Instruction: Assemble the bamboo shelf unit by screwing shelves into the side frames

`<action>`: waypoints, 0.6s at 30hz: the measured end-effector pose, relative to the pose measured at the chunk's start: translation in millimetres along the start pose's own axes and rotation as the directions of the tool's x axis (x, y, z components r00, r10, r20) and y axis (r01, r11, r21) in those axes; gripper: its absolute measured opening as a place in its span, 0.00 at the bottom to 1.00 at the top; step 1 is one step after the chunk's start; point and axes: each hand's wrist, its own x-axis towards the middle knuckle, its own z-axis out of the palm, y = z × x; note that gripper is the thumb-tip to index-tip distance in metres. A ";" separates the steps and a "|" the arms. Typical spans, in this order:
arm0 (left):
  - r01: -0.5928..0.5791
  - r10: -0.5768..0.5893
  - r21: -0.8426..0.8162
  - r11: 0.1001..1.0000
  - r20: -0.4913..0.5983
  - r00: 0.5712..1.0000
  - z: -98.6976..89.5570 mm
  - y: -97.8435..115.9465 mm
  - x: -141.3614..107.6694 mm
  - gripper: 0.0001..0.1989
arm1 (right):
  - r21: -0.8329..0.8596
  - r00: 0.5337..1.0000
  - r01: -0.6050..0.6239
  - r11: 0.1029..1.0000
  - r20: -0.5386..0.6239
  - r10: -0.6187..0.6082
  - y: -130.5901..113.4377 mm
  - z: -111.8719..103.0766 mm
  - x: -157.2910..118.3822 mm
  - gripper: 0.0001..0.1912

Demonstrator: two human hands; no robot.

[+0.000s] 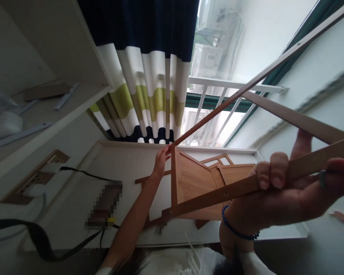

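The wooden frame is up in the air above the white tabletop, its short end toward the left hand and its long rails running up and off to the right. The left hand has its grip closed at the far corner — fingertips pinched where the long rail meets the short bar. The right hand grips the near rail, fingers curled over it and the palm beneath; the near corner lies to the left of this grip, and a crossbar comes down to the rail on its right. A blue coil bracelet sits on the right wrist.

Below and behind the frame, wooden panels lie overlapping on the tabletop; whether the nearest is fixed to the frame, I cannot tell. Left of them is a pixelated object, with a black strap trailing nearby. Farther left, white plugs sit in a wall socket, under a shelf holding loose strips. Beyond the tabletop — a striped curtain and a white railing at the window.
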 end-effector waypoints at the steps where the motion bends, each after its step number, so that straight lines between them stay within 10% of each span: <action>1: 0.034 -0.036 0.057 0.998 0.046 0.998 -5.7 0.8 -3.5 0.19 | -0.028 0.999 0.034 0.999 -0.004 -0.034 3.9 2.8 -4.0 0.22; 8: -0.006 -0.144 0.322 0.947 0.440 0.887 -37.5 16.4 -71.0 0.22 | -0.168 0.970 0.235 0.957 0.104 -0.220 47.6 -6.1 -34.6 0.08; 13: -0.545 0.024 0.450 0.707 0.756 0.655 -37.6 -9.6 -109.5 0.38 | -0.374 0.951 0.298 0.878 0.201 -0.236 74.4 -22.3 -61.3 0.07; 18: -0.678 0.148 0.557 0.479 0.710 0.688 -42.5 -61.3 -98.3 0.21 | -0.354 0.925 0.290 0.889 0.342 -0.165 101.0 -34.2 -87.4 0.07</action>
